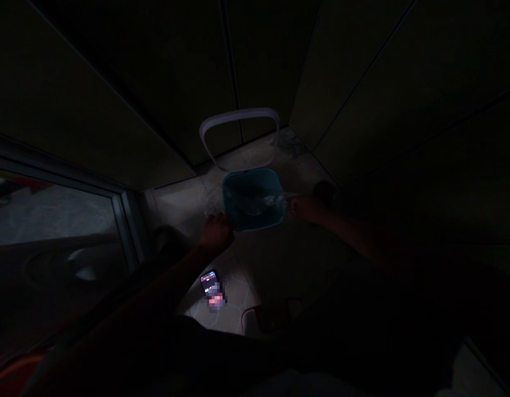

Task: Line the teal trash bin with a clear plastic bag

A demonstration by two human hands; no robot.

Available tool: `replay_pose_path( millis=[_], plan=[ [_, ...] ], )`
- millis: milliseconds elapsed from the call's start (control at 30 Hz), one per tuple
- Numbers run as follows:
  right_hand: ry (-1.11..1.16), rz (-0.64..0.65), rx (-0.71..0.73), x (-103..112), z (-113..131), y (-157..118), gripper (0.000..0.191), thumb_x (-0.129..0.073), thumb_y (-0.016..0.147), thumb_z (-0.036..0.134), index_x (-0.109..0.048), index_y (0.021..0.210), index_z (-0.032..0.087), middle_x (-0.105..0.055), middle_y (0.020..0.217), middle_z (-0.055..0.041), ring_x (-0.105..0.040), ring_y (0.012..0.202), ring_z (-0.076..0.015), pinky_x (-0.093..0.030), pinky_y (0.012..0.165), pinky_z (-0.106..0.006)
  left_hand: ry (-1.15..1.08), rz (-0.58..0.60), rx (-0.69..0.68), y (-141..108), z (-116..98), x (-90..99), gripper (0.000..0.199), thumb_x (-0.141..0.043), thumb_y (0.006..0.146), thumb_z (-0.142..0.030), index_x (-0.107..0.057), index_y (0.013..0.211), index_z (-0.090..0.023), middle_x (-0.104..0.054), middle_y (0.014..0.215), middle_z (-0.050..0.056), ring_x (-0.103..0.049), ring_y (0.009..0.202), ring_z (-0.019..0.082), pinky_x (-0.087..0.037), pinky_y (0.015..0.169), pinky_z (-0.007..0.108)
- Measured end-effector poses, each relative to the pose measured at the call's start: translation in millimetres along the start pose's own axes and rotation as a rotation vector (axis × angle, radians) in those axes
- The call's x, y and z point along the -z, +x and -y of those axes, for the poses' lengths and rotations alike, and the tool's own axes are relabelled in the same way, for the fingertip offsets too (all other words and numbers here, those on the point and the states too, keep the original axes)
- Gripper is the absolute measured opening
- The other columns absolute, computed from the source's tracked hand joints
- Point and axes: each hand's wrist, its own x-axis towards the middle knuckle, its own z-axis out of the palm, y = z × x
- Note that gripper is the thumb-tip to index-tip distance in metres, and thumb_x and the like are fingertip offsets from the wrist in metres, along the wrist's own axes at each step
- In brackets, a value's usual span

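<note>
Your clear plastic bag [258, 207] looks thin and shiny, spread across the mouth of the teal bin [255, 223] on the tiled floor [234, 284]. Your left hand [216, 232] grips its near-left edge, knuckles up; your right hand [306, 209] pinches the other side, arm angled inward.

A clear bag [258, 205] is held between both hands [216, 232] [307, 210] over a teal bin [255, 220] on the floor [176, 201].

Reaching forward with both forearms angled inward, left hand [216, 232] curled into a fist, right hand [307, 210] closed too, apart from each other.
</note>
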Motion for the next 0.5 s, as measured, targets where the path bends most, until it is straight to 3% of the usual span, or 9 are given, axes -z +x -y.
replay_pose_path(
  millis=[167,233,300,367,433,500],
  plan=[
    [0.386,0.115,-0.172,-4.4,-3.3,5.6,0.019,-0.066,0.094,0.017,-0.068,0.112,0.016,-0.079,0.093,-0.0073,-0.07,0.064,-0.0149,-0.051,0.055,-0.023,-0.1,-0.024,-0.062,2.7,-13.0,10.0,0.034,-0.066,0.092,-0.031,-0.07,0.123,-0.018,-0.066,0.126,0.018,-0.06,0.117,0.037,-0.047,0.097,0.052],
    [0.544,0.082,-0.261,-3.1,-1.8,5.5,0.018,-0.065,0.098,0.026,-0.067,0.113,0.017,-0.079,0.098,-0.0087,-0.07,0.064,-0.015,-0.052,0.054,-0.022,-0.142,-0.025,-0.085,6.9,-19.6,10.2,0.04,-0.066,0.095,-0.036,-0.067,0.131,-0.021,-0.066,0.132,0.017,-0.061,0.121,0.035,-0.047,0.1,0.051],
    [0.526,-0.003,-0.274,-1.1,2.5,2.8,0.018,-0.061,0.102,0.034,-0.069,0.108,0.018,-0.078,0.095,-0.0084,-0.071,0.067,-0.016,-0.051,0.055,-0.023,-0.158,-0.002,-0.093,13.1,-25.6,8.6,0.039,-0.065,0.098,-0.037,-0.067,0.134,-0.024,-0.068,0.136,0.015,-0.064,0.121,0.033,-0.048,0.101,0.049],
    [0.364,-0.113,-0.194,-0.1,11.0,-3.5,0.026,-0.056,0.104,0.037,-0.07,0.094,0.018,-0.077,0.087,-0.0079,-0.071,0.071,-0.0179,-0.051,0.061,-0.025,-0.155,0.042,-0.111,20.1,-30.3,6.7,0.033,-0.063,0.1,-0.033,-0.071,0.13,-0.024,-0.071,0.134,0.014,-0.069,0.116,0.031,-0.051,0.099,0.046],
    [0.157,-0.195,-0.025,-2.5,24.2,-13.1,0.036,-0.052,0.106,0.038,-0.068,0.08,0.018,-0.075,0.084,-0.0079,-0.07,0.077,-0.0198,-0.051,0.069,-0.029,-0.134,0.086,-0.135,26.2,-34.1,5.6,0.027,-0.058,0.102,-0.026,-0.076,0.122,-0.022,-0.076,0.126,0.015,-0.073,0.109,0.03,-0.053,0.093,0.043],
    [-0.002,-0.208,0.182,-9.4,39.8,-22.7,0.039,-0.05,0.107,0.037,-0.07,0.079,0.019,-0.076,0.09,-0.0086,-0.07,0.087,-0.0218,-0.052,0.08,-0.032,-0.108,0.106,-0.154,30.6,-37.5,5.7,0.029,-0.052,0.102,-0.018,-0.079,0.114,-0.017,-0.078,0.118,0.017,-0.076,0.103,0.031,-0.055,0.089,0.043]
  ],
)
